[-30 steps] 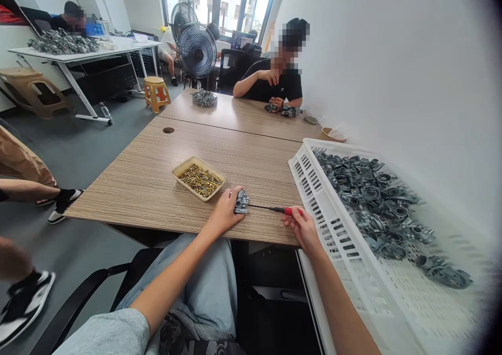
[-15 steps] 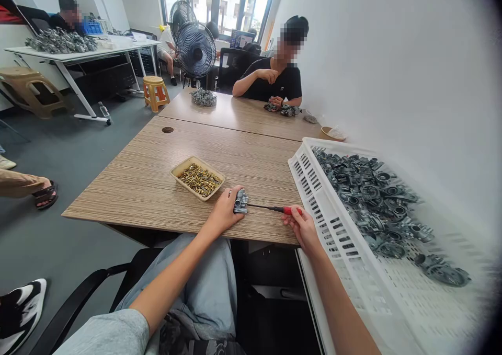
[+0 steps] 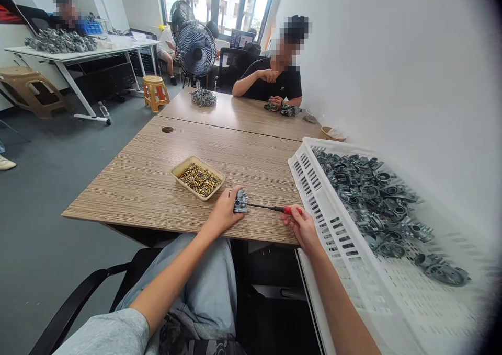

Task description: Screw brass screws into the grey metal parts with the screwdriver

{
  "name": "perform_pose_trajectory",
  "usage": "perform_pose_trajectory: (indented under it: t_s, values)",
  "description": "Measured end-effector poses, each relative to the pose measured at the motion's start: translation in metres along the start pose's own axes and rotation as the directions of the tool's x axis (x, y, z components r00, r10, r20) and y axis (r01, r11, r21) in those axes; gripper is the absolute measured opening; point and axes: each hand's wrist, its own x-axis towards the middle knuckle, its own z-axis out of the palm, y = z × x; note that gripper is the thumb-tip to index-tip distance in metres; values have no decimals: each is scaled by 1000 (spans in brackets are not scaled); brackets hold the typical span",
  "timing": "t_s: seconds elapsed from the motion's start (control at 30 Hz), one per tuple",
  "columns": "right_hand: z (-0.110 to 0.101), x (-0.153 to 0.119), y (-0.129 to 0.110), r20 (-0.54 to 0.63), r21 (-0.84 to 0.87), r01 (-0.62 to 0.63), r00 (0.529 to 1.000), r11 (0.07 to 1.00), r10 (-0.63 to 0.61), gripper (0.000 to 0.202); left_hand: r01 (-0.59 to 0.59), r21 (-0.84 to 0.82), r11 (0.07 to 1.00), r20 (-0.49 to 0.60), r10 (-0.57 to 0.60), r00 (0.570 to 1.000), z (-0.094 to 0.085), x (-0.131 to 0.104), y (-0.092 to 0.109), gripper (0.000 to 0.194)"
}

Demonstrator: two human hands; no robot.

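Observation:
My left hand [image 3: 224, 212] grips a small grey metal part [image 3: 240, 202] on the wood-grain table [image 3: 137, 172], near its front edge. In my right hand [image 3: 301, 225] is a screwdriver [image 3: 288, 209] with a red and black handle, lying level. Its thin dark shaft reaches left to the metal part; whether the tip sits inside it is too small to tell. A beige tray [image 3: 175, 173] of brass-coloured pieces [image 3: 200, 180] stands just beyond my left hand.
To the right, a white slatted crate [image 3: 333, 214] holds several grey metal castings [image 3: 368, 193]. Across the table sits a person [image 3: 274, 78] with metal parts [image 3: 288, 110] before them. A pile of small parts [image 3: 204, 97] lies at the far left edge.
The passer-by's legs and shoes at the lower left have mostly gone from view; one light shoe remains. Both my hands, the metal part and the screwdriver look unmoved.

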Motion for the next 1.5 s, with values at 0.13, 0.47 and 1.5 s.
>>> perform_pose_trajectory:
  t_s: [0.13, 0.47, 1.5]
  values:
    - [-2, 0, 2, -1, 1, 3, 1000, 1000, -3, 32, -5, 0, 1000, -7, 5, 1000, 0, 0, 0, 79]
    - [-1, 1, 3, -8, 3, 3, 1000, 1000, -3, 35, -10, 7, 1000, -7, 10, 1000, 0, 0, 1, 78]
    - [0, -1, -1, 21, -24, 7, 1000, 1000, -7, 35, 0, 0, 1000, 0, 0, 1000, 2, 0, -1, 79]
